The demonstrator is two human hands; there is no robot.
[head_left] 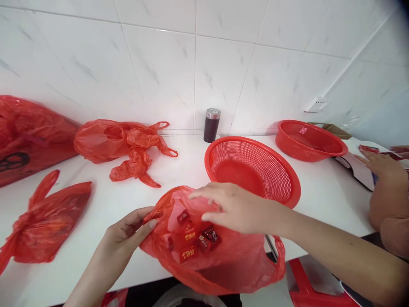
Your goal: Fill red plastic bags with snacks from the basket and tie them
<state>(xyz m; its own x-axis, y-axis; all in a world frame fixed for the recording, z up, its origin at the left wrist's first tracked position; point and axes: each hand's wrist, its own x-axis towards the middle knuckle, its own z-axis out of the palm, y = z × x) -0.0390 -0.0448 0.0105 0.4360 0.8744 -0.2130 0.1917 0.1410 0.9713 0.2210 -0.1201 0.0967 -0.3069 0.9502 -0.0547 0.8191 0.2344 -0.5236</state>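
A red plastic bag [223,268] lies spread at the table's front edge, its mouth facing me. Inside it are several small red wrapped packets [188,253], some with yellow lettering. My left hand [128,232] pinches the bag's left rim between thumb and fingers. Over the bag's opening hovers my right hand [228,207], fingers apart and holding nothing, above the packets. Just behind that hand stands a red perforated basket [252,170] with nothing visible in it.
A dark tumbler [211,125] and a red basin [309,140] stand near the tiled wall. Red plastic bags [102,138] and a knotted filled bag [51,226] lie at left. Another person's hands [383,166] work at far right. A red stool [316,290] sits below the table.
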